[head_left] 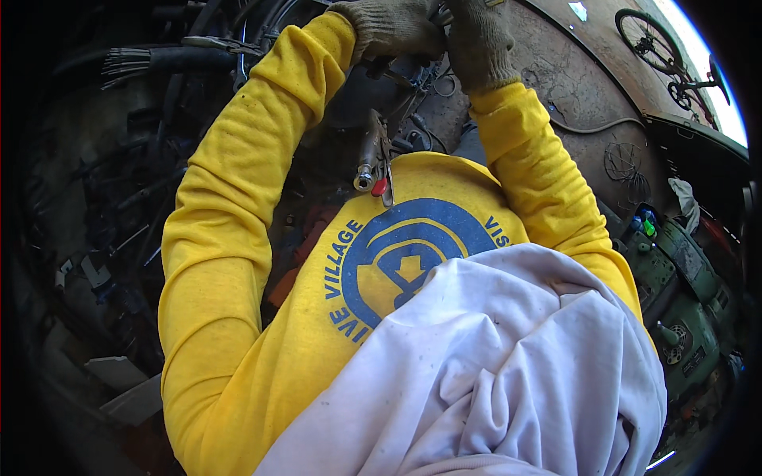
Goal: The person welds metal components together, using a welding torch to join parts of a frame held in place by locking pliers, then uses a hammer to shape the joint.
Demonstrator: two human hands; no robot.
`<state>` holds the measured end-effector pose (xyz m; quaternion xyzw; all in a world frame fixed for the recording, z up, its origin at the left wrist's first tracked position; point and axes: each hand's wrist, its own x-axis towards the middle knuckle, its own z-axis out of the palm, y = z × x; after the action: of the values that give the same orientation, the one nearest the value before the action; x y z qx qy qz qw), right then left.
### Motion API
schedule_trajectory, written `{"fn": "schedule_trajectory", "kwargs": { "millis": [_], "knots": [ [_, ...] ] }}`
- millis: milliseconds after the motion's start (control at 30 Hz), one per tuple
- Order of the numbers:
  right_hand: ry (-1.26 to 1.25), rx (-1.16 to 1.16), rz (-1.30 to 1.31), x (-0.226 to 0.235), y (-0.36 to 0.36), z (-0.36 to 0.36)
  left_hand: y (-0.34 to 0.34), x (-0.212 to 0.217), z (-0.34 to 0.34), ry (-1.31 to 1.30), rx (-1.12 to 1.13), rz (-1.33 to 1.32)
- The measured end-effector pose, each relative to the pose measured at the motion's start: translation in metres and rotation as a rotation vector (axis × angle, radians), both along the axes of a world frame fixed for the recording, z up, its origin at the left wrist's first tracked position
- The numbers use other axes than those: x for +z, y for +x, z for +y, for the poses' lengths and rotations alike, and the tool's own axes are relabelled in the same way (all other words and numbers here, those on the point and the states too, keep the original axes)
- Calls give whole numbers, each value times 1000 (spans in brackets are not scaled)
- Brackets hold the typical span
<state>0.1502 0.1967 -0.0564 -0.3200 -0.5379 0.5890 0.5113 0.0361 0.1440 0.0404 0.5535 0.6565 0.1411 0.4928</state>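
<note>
Both my hands wear knit work gloves and meet at the top edge, partly cut off by the frame. My left hand (pixel 397 28) looks curled closed. Beside it, my right hand (pixel 480 44) is closed too. Between them shows a little bundle of grey strands (pixel 440 13), but what each hand grips is hidden. Below the hands, locking pliers (pixel 371 155) with a red lever hang in front of my yellow shirt. At the upper left lies a thick black cable (pixel 171 60) with bare wire strands (pixel 127 62) fanning from its end. Another pair of pliers (pixel 216 44) rests along it.
Dark, cluttered metal parts (pixel 103 274) fill the left side. A bicycle (pixel 651 44) is at the upper right. Coiled wire (pixel 627 163) and a hose (pixel 595 128) lie on the floor. Green machinery (pixel 690 333) stands at the right. Pale cloth (pixel 508 357) drapes over my chest.
</note>
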Motion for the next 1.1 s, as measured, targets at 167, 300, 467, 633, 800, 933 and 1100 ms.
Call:
{"fn": "schedule_trajectory", "kwargs": {
  "millis": [167,300,467,633,800,933,1100],
  "knots": [
    [-249,301,227,27,15,-8,2,2,0,-47,64,17],
    [-148,335,207,18,17,10,8,5,4,-77,90,21],
    [-110,321,56,26,15,10,0,-5,8,-111,-13,9],
    [-143,307,82,20,10,11,5,0,9,-61,-32,12],
    [-315,415,235,20,11,16,0,-16,6,126,-107,55],
    [32,69,69,-14,-18,25,-12,-51,11,451,-324,391],
    [-103,138,108,-3,-11,17,1,-14,9,5,-57,289]
  ]
}}
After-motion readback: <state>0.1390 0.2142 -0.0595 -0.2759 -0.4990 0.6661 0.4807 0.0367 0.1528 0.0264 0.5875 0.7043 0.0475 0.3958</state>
